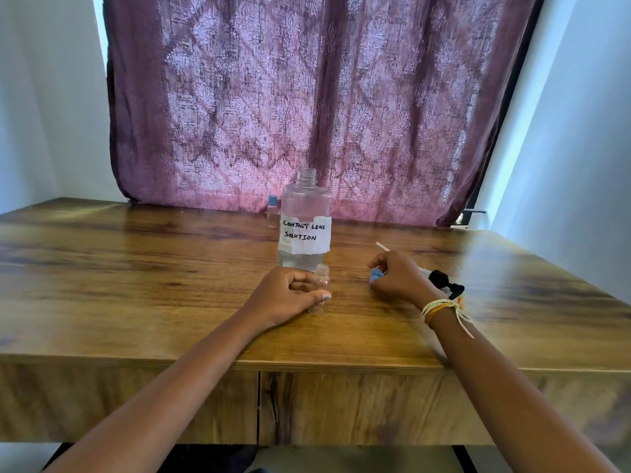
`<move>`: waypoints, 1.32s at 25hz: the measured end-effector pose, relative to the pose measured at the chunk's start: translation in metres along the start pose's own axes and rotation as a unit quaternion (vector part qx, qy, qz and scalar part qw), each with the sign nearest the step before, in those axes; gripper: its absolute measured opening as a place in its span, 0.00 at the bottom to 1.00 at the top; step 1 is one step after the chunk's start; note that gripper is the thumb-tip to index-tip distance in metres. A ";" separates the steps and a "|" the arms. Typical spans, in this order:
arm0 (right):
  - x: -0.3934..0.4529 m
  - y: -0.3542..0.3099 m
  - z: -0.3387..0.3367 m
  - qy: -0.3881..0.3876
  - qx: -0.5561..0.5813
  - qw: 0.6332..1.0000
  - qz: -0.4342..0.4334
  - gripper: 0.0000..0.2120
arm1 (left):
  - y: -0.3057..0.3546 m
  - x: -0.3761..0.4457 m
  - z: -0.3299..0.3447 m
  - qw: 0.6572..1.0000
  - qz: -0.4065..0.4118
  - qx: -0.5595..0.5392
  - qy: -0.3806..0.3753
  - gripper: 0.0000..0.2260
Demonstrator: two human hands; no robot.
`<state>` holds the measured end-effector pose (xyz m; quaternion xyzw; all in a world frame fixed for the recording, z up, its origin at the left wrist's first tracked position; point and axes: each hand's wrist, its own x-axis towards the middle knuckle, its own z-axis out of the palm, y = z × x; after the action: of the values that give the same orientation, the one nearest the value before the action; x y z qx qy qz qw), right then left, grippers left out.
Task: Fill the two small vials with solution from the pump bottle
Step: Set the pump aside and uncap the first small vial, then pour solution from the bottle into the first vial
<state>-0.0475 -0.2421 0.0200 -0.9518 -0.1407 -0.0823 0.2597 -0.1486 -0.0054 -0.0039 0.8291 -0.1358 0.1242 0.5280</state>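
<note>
Your left hand (290, 295) is curled around a small clear vial (321, 288), thumb across its front, holding it upright on the table (136, 268) just in front of the big bottle. The vial's mouth is uncovered, its rim showing just above your fingers. Your right hand (397, 276) is closed too, pinching a small blue cap (375, 275) between the fingertips, low over the wood and a little apart from the left hand. Thread bands (440, 308) in white and orange wrap that wrist, with a loose end trailing down.

Just behind your right hand lies the black pump head (447, 285), on its side on the table, and its thin white dip tube (384, 246) pokes out beyond your knuckles, angled up and away. Whether the hand touches the pump is hard to tell from here.

Centre stage stands the clear pump bottle (305, 220), upright, its threaded neck bare, with clear liquid in its lower part. A white label (305, 233) on it reads "CONTACT LENS SOLUTION" in handwriting. To the left of the bottle and slightly behind it stands the second vial (272, 213), upright, its blue cap on.

The table is wood-grained, with a thick front edge. Behind it hangs a purple patterned curtain (307, 97), with pale walls either side.
</note>
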 end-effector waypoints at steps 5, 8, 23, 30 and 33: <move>0.010 0.011 0.003 0.007 0.088 0.994 0.071 0.24 | -0.004 0.001 -0.002 1.000 -0.001 -0.002 0.003 0.07; 0.004 0.011 -0.001 0.057 0.132 0.985 0.096 0.28 | -0.003 0.000 -0.001 1.000 0.001 -0.003 0.003 0.07; 0.028 -0.126 0.018 0.010 0.407 0.908 -0.099 0.28 | -0.007 -0.002 -0.037 0.999 -0.042 0.016 -0.027 0.10; 0.052 -0.112 0.016 0.087 0.404 0.907 -0.082 0.32 | -0.014 0.018 -0.041 0.997 -0.055 0.014 -0.055 0.09; 0.063 -0.095 0.008 0.115 0.370 0.915 -0.112 0.30 | -0.016 0.035 -0.036 0.996 -0.050 0.003 -0.071 0.09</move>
<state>-0.0167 -0.1453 0.0729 -0.7499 -0.2356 -0.1612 0.5968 -0.1126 0.0302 0.0098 0.8432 -0.1307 0.0385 0.5200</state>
